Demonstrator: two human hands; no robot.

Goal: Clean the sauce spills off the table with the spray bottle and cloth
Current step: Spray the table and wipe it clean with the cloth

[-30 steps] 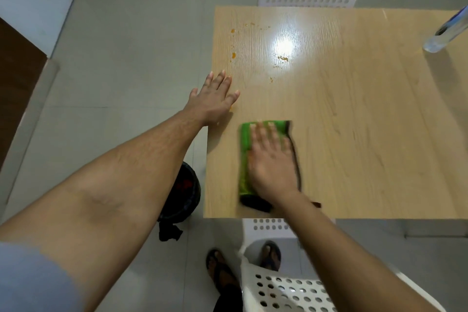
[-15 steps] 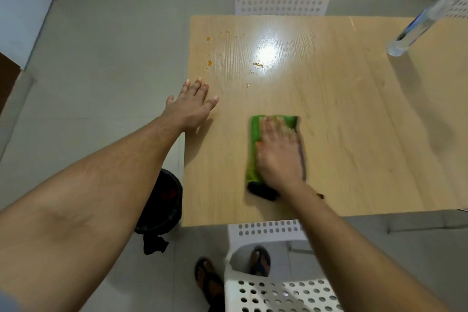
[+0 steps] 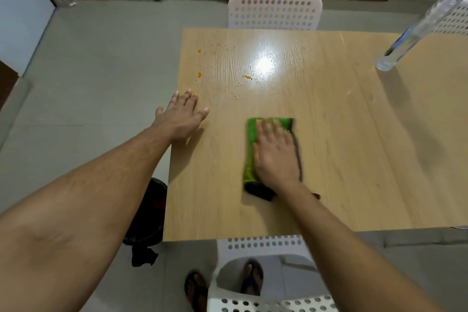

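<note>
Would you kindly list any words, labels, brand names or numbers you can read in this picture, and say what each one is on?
None can be read. The clear bottle at the table's far right corner shows a dark patch, too blurred to tell as text. The green cloth and white chairs carry no print.

Open wooden tabletop (image 3: 342, 159) ahead of and to the right of both hands

Beyond the right hand (image 3: 276, 157), which is pressed flat on the folded green cloth (image 3: 249, 149), a bare stretch of wood is left up to the scattered orange sauce spots (image 3: 247, 77). The gap between it and the left hand (image 3: 181, 118), laid flat at the table's left edge, is unobstructed. Far right of the right hand, passage is blocked by a clear plastic spray bottle (image 3: 415, 30). The far edge is closed off by a white perforated plastic chair (image 3: 274, 11).
</note>
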